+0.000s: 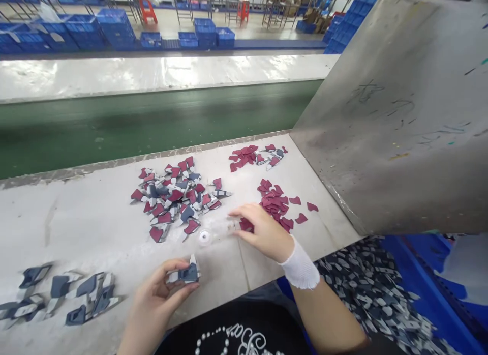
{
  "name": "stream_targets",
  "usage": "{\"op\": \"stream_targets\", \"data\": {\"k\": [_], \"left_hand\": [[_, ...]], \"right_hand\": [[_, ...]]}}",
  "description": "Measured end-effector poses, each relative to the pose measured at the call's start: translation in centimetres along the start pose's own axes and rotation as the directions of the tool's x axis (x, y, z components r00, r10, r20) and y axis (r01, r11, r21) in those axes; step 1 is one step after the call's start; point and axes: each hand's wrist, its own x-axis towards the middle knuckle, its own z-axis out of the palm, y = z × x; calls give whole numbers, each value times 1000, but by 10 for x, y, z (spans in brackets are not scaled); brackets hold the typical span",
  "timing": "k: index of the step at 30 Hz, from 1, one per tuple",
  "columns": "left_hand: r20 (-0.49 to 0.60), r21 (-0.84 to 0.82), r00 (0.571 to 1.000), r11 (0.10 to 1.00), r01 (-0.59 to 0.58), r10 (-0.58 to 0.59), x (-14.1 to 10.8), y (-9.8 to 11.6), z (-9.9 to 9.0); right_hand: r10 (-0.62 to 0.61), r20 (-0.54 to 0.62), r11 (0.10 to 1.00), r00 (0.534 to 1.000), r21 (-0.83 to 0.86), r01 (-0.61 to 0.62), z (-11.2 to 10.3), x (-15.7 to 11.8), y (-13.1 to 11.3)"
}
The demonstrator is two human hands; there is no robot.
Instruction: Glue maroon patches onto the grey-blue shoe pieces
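Note:
My left hand (pixel 160 289) grips a small grey-and-white plastic part (pixel 188 273) between thumb and fingers, above the near table edge. To its right, my right hand (pixel 265 233), with a white wrist cuff, has thumb and fingers apart. A maroon piece (pixel 246 225) shows in the gap between them; whether they touch it I cannot tell. Loose flat maroon pieces (pixel 273 203) lie in a pile just beyond this hand. Between the hands is a small white round thing (pixel 204 237). Grey-and-white parts with maroon pieces on many of them form a heap (pixel 171 197) beyond.
More grey-and-white parts (pixel 89 294) lie at the left front, and a mixed pile (pixel 253 156) at the back. A metal panel (pixel 396 116) stands on the right, over a blue bin (pixel 415 273) full of parts. A green belt (pixel 152 121) runs behind the table.

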Motion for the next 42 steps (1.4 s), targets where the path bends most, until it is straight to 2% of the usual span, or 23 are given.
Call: {"op": "stream_targets", "data": {"k": [3,7,10,13,18,23,25,28,33,37,42], "left_hand": [[-5,-2,999,999,-51,51,0,-3,3],[-9,21,992,992,-123,123,1,-14,9],[25,77,981,978,-192,191,1,-22,11],[40,119,964,957,-264,261,0,-22,13],[-3,49,951,950,-308,308,-8,-13,17],[-91,-52,948,950,-309,304,-21,-11,27],[-104,-86,951,950,-301,292,-25,-11,36],[-83,-131,956,948,-290,281,-26,-13,51],[-64,-133,961,952,-275,269,-23,-12,63],[-67,-41,950,951,-307,304,-19,-12,57],[-61,29,918,920,-392,393,-14,-17,48]], "right_hand": [[89,-32,978,996,-186,-94,-10,-7,9],[141,-26,917,990,-373,-141,-9,-4,11],[148,5,895,989,-426,-132,-11,5,15],[133,79,907,988,-412,-89,-19,17,18],[96,171,954,981,-296,-42,-34,26,10],[65,198,998,978,-35,-60,-45,2,-10],[39,213,992,976,109,-64,-39,-15,-21],[19,243,945,970,312,-96,-18,-39,-36],[108,281,791,954,557,-254,17,-49,-38],[137,312,711,940,629,-313,22,-40,-28],[144,366,716,919,603,-352,23,-35,-28]]}}
